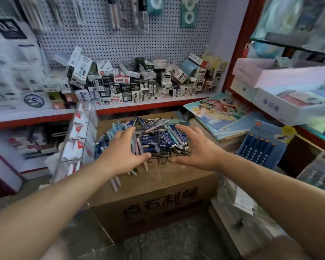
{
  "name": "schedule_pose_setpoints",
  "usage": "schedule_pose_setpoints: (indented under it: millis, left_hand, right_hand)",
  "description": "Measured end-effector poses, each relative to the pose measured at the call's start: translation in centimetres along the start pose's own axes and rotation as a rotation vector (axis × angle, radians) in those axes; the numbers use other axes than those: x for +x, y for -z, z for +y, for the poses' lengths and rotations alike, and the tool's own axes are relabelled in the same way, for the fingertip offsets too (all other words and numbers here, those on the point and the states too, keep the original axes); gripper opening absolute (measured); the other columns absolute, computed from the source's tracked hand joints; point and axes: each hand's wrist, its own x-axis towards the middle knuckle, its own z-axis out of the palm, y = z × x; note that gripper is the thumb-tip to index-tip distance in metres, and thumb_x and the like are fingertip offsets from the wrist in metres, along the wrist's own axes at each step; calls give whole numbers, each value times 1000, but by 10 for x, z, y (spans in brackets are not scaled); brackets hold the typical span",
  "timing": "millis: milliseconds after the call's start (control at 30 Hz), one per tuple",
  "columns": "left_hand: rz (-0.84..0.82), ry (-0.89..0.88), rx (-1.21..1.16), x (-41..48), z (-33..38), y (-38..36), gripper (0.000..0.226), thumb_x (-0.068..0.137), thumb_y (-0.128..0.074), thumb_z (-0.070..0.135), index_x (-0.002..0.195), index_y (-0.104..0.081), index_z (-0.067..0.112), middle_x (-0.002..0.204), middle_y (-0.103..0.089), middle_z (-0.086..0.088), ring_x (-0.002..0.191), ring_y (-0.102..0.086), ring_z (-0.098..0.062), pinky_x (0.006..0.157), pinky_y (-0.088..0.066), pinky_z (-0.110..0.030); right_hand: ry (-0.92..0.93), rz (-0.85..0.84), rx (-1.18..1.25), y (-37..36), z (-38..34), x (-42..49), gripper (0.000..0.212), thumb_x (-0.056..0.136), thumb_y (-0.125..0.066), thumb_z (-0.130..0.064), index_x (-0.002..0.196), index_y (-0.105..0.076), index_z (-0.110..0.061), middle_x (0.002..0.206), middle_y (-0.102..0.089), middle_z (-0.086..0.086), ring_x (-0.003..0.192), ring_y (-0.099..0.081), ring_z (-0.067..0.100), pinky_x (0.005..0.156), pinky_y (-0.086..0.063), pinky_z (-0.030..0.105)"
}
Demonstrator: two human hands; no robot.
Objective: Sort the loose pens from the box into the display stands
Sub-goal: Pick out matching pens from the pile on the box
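Observation:
A heap of loose pens [158,136], dark blue, light blue and pink, lies on top of a closed brown cardboard box [158,199] in the middle. My left hand [123,152] rests flat on the left side of the heap, fingers spread over the pens. My right hand [197,147] hovers at the heap's right edge, fingers straight and spread, holding nothing. A clear acrylic display stand [79,136] with red-and-white labelled tiers stands left of the box. A few pink pens poke out under my left wrist.
A shelf [139,107] with a red edge carries several small pen cartons below a pegboard. Colouring books [219,113] and a blue pencil pack [261,145] lie right of the box. White boxes stack at far right.

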Motion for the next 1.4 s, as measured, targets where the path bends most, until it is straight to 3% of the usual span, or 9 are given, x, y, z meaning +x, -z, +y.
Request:
schedule_pose_setpoints:
  millis: [133, 300, 533, 767, 967, 1067, 1200, 1300, 1400]
  left_hand:
    - [27, 57, -41, 3, -22, 1, 109, 83, -72, 62, 162, -4, 29, 169, -9, -5, 154, -19, -30, 122, -24, -43]
    - [57, 88, -47, 13, -34, -3, 100, 88, -70, 56, 162, -12, 21, 165, -23, -6, 150, -29, -29, 119, -31, -42]
    - [46, 125, -61, 27, -38, -16, 93, 89, -71, 50, 160, -18, 22, 153, -39, -8, 136, -46, -29, 107, -44, -40]
    - [42, 126, -31, 31, -38, -24, 76, 91, -69, 44, 152, -28, 21, 146, -43, -7, 132, -48, -28, 102, -48, -42]
    - [52, 115, -49, 30, -42, -24, 70, 90, -69, 43, 147, -35, 21, 130, -52, -3, 116, -58, -26, 95, -54, -46]
    - [64, 117, -35, 29, -42, -23, 65, 93, -67, 40, 148, -38, 21, 139, -49, -3, 125, -54, -24, 100, -51, -44]
    - [68, 88, -63, 27, -39, -21, 56, 96, -65, 39, 145, -45, 22, 135, -51, -1, 114, -58, -19, 98, -52, -44]
    - [44, 38, -160, 27, -36, -23, 38, 98, -62, 30, 135, -56, 21, 119, -59, 5, 102, -61, -13, 95, -54, -40]
    - [22, 28, -303, 29, -32, -26, 25, 100, -61, 27, 124, -63, 21, 102, -65, 10, 94, -63, -7, 90, -56, -34]
  right_hand:
    - [-21, -1, 29, -21, -10, 31, 102, 79, -78, -60, 157, -16, -41, 158, -23, -5, 142, -39, 22, 111, -42, 42]
    - [-114, 38, 13, -47, 3, 57, 91, 81, -77, -58, 153, -26, -39, 158, -29, -2, 143, -40, 23, 111, -44, 46]
    - [-239, 140, -140, -62, 21, 87, 60, 89, -73, -48, 140, -50, -27, 138, -50, 0, 124, -54, 22, 97, -53, 41]
    - [-278, 141, -194, -69, 18, 102, 32, 92, -74, -34, 118, -64, -17, 112, -61, 4, 84, -59, 18, 72, -54, 34]
    - [-290, 137, -264, -67, 14, 103, 19, 95, -71, -29, 103, -68, -12, 100, -66, 7, 79, -64, 22, 69, -57, 35]
    - [-308, 129, -220, -65, 13, 100, 16, 97, -65, -22, 94, -74, -9, 86, -73, 9, 74, -68, 22, 63, -56, 31]
    - [-355, 185, -62, -56, 8, 89, 17, 91, -65, -17, 82, -76, -8, 78, -74, 10, 71, -69, 23, 60, -59, 32]
    - [-372, 240, 35, -43, -3, 77, 12, 90, -65, -17, 84, -75, -14, 78, -71, 2, 74, -68, 18, 69, -61, 34]
    - [-334, 322, 57, -31, -16, 64, 9, 90, -66, -20, 83, -71, -18, 75, -68, -5, 72, -66, 12, 60, -56, 26]
